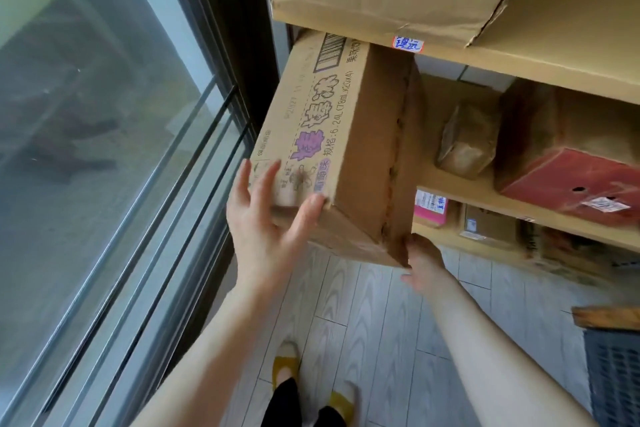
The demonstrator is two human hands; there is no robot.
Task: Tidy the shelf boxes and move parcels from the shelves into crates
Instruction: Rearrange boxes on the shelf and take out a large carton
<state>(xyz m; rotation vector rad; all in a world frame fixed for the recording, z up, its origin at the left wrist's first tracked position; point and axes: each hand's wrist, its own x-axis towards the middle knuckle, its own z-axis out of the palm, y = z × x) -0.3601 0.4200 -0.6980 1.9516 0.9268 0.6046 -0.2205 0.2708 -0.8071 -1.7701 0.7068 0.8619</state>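
We are gripping a tan cardboard box printed with purple characters and a barcode (341, 146), which is sticking out past the front edge of the middle wooden shelf (485, 204) at its left end, beside the dark-framed window (114, 156). Our left hand (266, 218) is clasping the box's near left corner, thumb lying on the printed face, while our right hand (420, 262) is bracing its lower right corner from beneath. Deeper on that shelf are sitting a small brown taped parcel (465, 142) and a red-faced carton (571, 173). A dark plastic crate (616, 374) is standing on the grey plank floor (374, 315) at right.
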